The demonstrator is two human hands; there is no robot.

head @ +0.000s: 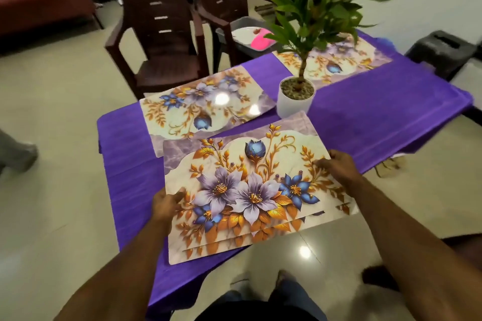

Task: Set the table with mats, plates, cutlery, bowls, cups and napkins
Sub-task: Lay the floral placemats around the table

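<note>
The left hand (167,203) pinches the left edge of a stack of mats (250,190), thumb on top and fingers hidden beneath; the right hand (336,167) grips the right edge the same way, thumb lying over the printed gold leaves; the stack is held over the near corner of the table (125,138), its front part jutting past the table edge above the floor; the mats are thin, flat, glossy rectangles with rounded corners, printed with purple and blue flowers, gold foliage and a marbled lilac band; the offset lower edges show at least three sheets, though the exact count cannot be told; the table is covered with a purple cloth (365,117), matte and faintly streaked, hanging over the sides; a second mat (203,107) lies flat on the cloth just beyond the stack, its near corner covered by it, two bright ceiling reflections on its sheen; a third mat (336,60) lies at the far end, partly hidden behind a potted plant (297,96) in a smooth white round pot topped with gravel, its long green leaves blurred and cut off by the top edge; past the table stand two dark brown slatted plastic chairs (159,34); a grey tray (242,31) holds something pink, too blurred to identify; the floor is pale polished tile.
</note>
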